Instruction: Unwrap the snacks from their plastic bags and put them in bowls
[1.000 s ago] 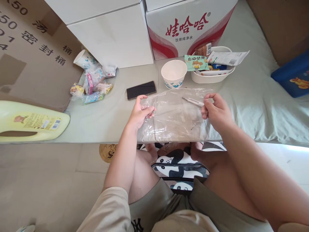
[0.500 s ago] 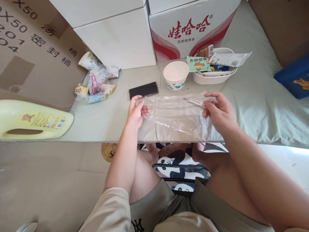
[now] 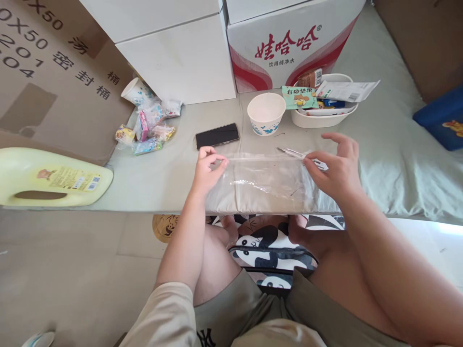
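Observation:
A clear plastic bag [image 3: 265, 180] lies spread near the front edge of the cloth-covered surface, its far edge pulled straight between both hands. My left hand [image 3: 209, 168] pinches the far left corner between thumb and finger. At the far right corner, my right hand [image 3: 338, 166] pinches the film with thumb and index finger, the other fingers lifted. A slim silver-and-white pointed tool [image 3: 289, 152] lies by the bag's far edge, partly hidden behind the right fingers; its exact kind is unclear. Just beyond the left hand rests a black phone [image 3: 217, 135].
A paper bowl [image 3: 266, 113] and a white tub [image 3: 321, 120] of snack packets stand behind the bag. Wrapped sweets [image 3: 148, 130] lie at left beside a tipped paper cup [image 3: 134, 91]. A yellow jug [image 3: 54, 178] lies front left. Boxes [image 3: 177, 67] line the back.
The bag's far edge has come nearer and straightened. My left fingers have closed into a pinch. My right hand's upper fingers have lifted, and the pointed tool shows more clearly.

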Demonstrator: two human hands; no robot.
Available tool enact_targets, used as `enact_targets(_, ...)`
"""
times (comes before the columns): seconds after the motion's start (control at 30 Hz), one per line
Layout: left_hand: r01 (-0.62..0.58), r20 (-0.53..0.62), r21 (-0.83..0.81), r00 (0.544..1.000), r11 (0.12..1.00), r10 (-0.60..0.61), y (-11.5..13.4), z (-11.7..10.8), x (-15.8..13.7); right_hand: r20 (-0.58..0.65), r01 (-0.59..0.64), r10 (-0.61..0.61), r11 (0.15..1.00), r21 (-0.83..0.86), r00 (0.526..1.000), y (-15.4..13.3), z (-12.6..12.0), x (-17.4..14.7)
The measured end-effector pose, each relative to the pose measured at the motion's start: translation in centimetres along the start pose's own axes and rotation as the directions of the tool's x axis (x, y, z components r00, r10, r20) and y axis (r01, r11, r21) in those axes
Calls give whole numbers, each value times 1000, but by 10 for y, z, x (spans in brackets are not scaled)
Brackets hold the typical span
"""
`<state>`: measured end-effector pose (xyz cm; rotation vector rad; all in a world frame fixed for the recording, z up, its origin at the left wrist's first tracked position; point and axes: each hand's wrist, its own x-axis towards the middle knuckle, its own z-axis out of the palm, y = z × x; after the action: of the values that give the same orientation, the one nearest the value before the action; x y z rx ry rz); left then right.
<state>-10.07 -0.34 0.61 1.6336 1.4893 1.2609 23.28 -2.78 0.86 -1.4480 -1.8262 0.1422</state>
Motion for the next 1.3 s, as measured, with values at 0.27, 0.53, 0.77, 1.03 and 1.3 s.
enact_targets(0.27,423,129,-331,906,844,-404,17,8,2,666,-659,320,669,345,674,-17,-26,0)
enact_targets(0.53,507,404,-174,818,844,-408,10,18,9,494,-675,465,569,470,735,4,-10,2)
enact_targets(0.77,556,525,-159,747,816,-407,30,45,-1,831,-715,14,518,470,556,-47,24,9)
enact_targets(1.03,655,520,-54,663,753,-539,24,33,9,869,-742,84,564,361,487,-43,36,6)
enact_targets(1.3,670,554,-668,739,325,-384,24,50,15,754,-779,198,185,599,626,-53,43,11)
